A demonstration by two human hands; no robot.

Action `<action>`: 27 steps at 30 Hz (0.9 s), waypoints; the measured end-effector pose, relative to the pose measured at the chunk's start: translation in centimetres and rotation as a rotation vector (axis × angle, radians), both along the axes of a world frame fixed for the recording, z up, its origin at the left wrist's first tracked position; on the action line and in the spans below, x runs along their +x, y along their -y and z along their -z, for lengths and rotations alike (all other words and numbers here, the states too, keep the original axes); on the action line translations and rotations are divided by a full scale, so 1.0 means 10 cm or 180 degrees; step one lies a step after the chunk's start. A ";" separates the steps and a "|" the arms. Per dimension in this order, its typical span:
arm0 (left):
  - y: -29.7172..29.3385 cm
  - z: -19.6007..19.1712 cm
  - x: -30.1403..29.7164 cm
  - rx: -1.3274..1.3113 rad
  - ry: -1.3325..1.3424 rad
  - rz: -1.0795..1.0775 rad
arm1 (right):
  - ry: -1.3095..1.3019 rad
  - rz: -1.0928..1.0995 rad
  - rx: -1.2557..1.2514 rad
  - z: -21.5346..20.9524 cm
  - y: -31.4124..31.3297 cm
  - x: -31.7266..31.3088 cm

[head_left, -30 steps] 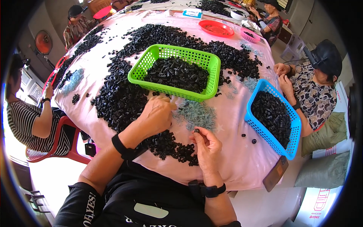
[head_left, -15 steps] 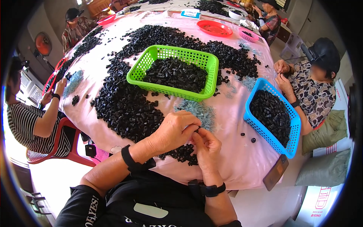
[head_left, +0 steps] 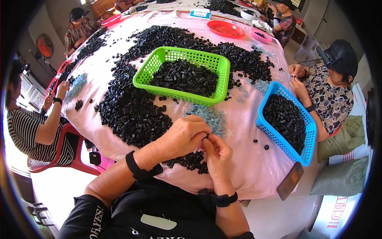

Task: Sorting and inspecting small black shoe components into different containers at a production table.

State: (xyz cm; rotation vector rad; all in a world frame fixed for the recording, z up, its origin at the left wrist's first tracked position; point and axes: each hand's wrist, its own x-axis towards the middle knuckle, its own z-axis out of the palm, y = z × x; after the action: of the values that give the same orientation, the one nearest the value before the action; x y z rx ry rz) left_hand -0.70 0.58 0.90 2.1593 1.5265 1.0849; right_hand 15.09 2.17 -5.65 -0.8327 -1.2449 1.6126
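Observation:
My left hand (head_left: 185,133) and my right hand (head_left: 218,155) meet over the near side of the table, fingertips pinched together. Between them sits a small black plastic part (head_left: 206,136), mostly covered by the fingers. Just beyond the fingertips lies a heap of small clear bluish pieces (head_left: 211,119), perhaps springs. A big pile of black parts (head_left: 131,113) spreads to the left of my hands, and a smaller cluster of black parts (head_left: 193,162) lies beneath them. Farther off, a green basket (head_left: 179,97) holds many more black parts.
A blue basket (head_left: 274,143) of black parts stands at the right, with a phone (head_left: 290,181) at the table edge near it. Two loose black parts (head_left: 266,147) lie beside the basket. A red tray (head_left: 225,30) is at the back. Other people sit around the pink-covered table (head_left: 246,167).
My hands stay in nearly the same place, with only slight finger movement around the small black part. At the right, the co-worker's hands have shifted slightly.

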 end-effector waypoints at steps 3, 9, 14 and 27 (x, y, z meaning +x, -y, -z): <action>0.00 0.00 0.00 0.0017 0.0021 0.0055 | -0.0005 0.0041 -0.0003 -0.01 0.00 0.01; -0.01 -0.01 0.00 0.0091 0.0063 0.0117 | -0.0032 -0.0063 -0.0055 -0.01 -0.01 0.02; -0.01 -0.04 0.02 -0.0004 0.0156 0.0192 | -0.0072 -0.0026 0.0010 -0.02 -0.02 0.06; 0.03 -0.05 0.01 -0.0225 0.0355 -0.0106 | -0.0103 0.0022 0.0043 0.03 0.00 0.01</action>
State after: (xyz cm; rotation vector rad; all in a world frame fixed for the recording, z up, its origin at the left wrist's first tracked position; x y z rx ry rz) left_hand -0.62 0.32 1.37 1.9990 1.5322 1.1243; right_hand 15.24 2.18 -5.95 -0.7987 -1.2277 1.6043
